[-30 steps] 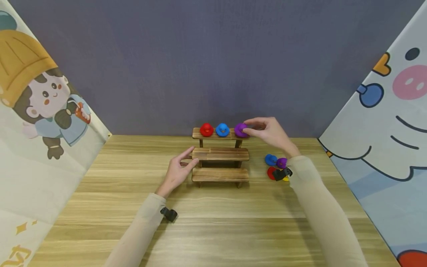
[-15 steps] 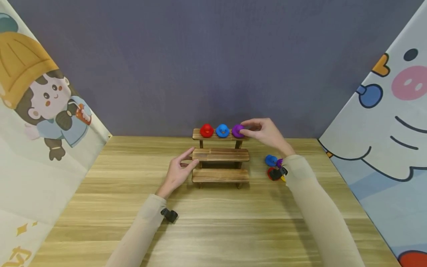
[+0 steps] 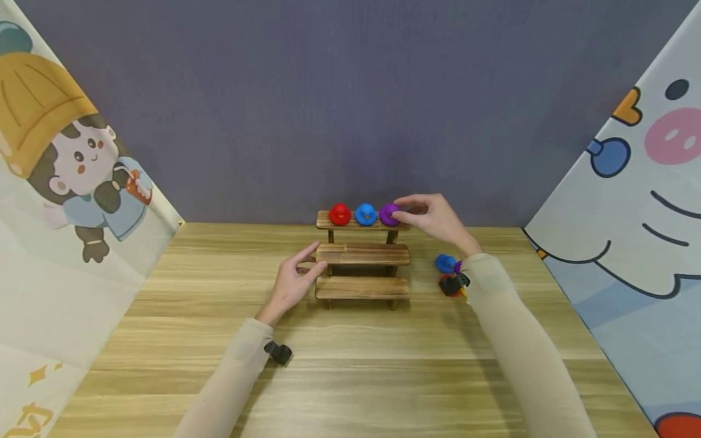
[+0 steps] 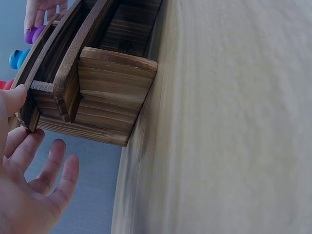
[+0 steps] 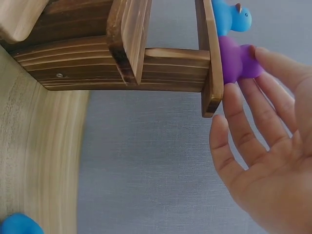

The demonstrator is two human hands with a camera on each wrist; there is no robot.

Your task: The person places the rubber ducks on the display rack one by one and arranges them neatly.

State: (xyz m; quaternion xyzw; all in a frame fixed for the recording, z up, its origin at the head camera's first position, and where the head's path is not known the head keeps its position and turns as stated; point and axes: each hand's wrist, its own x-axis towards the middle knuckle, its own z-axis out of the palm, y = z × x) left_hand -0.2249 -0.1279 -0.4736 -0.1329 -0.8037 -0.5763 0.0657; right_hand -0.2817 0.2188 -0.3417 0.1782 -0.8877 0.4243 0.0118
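A three-tier wooden shelf [image 3: 362, 288] stands against the grey back panel. My left hand [image 3: 290, 285] holds the left end of its middle tier between thumb and fingers; in the left wrist view the other fingers [image 4: 68, 178] spread free. On the top tier sit a red duck [image 3: 339, 215], a blue duck [image 3: 366, 215] and a purple duck [image 3: 388, 215], left to right. My right hand [image 3: 437, 218] pinches the purple duck at the tier's right end. In the right wrist view the purple duck [image 5: 236, 61] sits on the board close against the blue one [image 5: 224, 18].
Right of the shelf on the wood-grain table [image 3: 350, 365] lie more ducks: a blue one [image 3: 445, 263], with purple, red and yellow ones partly hidden by the right wrist's camera [image 3: 454, 284] and sleeve. Cartoon-printed panels [image 3: 619, 243] flank both sides.
My right hand has slid the purple duck a little left along the top tier, closer to the blue duck. The left hand stays at the middle tier.
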